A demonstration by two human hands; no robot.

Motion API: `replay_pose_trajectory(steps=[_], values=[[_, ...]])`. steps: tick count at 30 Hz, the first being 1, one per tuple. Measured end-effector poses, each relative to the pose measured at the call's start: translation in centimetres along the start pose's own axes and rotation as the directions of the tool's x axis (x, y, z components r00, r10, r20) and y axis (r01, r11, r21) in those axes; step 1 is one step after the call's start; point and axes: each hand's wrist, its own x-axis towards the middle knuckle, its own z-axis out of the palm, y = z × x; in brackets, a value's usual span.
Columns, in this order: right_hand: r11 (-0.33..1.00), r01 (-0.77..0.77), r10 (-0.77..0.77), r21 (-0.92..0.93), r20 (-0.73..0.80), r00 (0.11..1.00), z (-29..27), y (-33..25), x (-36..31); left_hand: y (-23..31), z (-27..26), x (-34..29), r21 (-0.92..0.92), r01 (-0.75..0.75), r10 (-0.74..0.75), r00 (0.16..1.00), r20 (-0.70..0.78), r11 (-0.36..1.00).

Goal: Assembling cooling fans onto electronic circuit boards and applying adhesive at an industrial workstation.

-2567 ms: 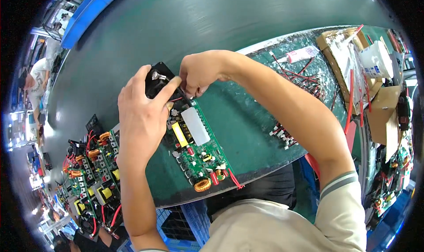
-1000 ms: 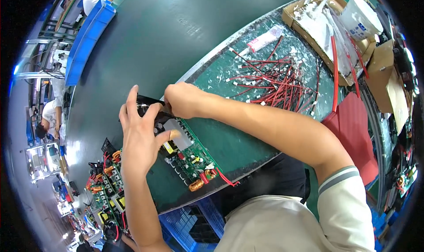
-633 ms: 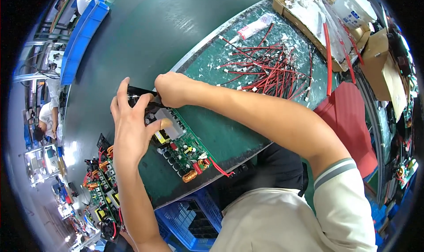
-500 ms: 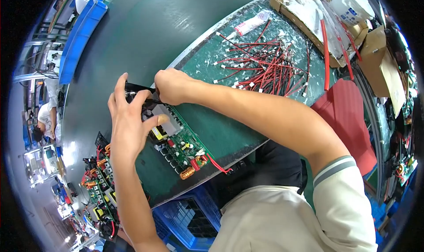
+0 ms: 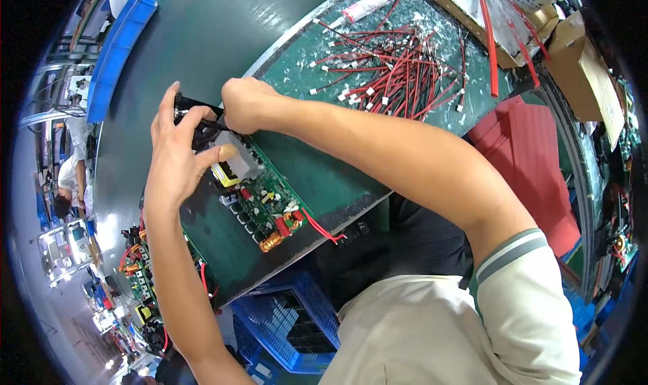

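Note:
A green circuit board [image 5: 282,190] lies on the bench before me, with a grey block [image 5: 247,166], a yellow-wrapped transformer [image 5: 225,176] and a copper coil [image 5: 271,242] on it. Red wires [image 5: 322,230] stick out from its near end. My left hand [image 5: 170,159] reaches round a black part [image 5: 180,107] at the board's far end, fingers curved over it, thumb above the board beside the grey block. Closed in a fist, my right hand [image 5: 248,106] is at the same end. Dark material shows beside the fist; what it grips is hidden.
Red and black connector wires [image 5: 405,71] lie piled beyond my right forearm, near a white tube [image 5: 368,6]. More circuit boards [image 5: 138,270] stand left of my left arm. A blue crate [image 5: 290,358] is below the bench edge; a red sheet [image 5: 530,169] hangs at the right.
The board and both hands appear slightly higher and further left, as the whole bench has shifted in view. Both hands keep nearly the same pose at the board's far end.

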Motion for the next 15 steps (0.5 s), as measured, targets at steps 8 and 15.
replay_pose_trajectory(steps=[8, 15], values=[[0.995, -0.104, 0.103, 0.01, 0.033, 0.994, 0.4, -0.1, 0.3, 0.3, 0.2, -0.4, 0.011, 0.027, -0.027, 1.0, 0.005, 1.0], [0.996, -0.087, 0.087, 0.034, -0.016, 0.996, 0.3, -0.3, -0.8, -0.1, 0.5, -0.5, 0.011, 0.019, -0.019, 1.0, 0.001, 1.0]])
